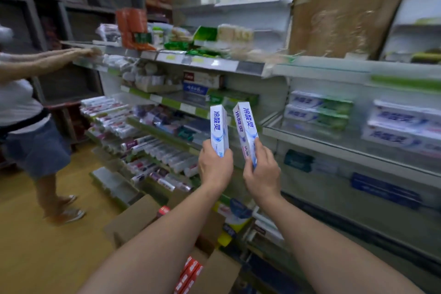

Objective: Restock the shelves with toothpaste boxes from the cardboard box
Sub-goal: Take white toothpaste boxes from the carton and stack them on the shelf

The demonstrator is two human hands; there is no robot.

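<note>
Each box (219, 129) rises above its grip (upright).

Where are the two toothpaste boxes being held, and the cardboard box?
Left toothpaste box (219, 127), head view: its printed front face.
Right toothpaste box (247, 126), head view: its printed front face.
Cardboard box (133, 217), head view: its open flap.

You've got tiered shelves (346, 150) ahead, stacked with flat white-and-blue toothpaste boxes (317, 112) on the right; the left bays (152, 126) hold rows of blurry tubes and cartons; down on the wood floor (35, 258) sits an open cardboard box (133, 219) with red packs (191, 272) inside.
</note>
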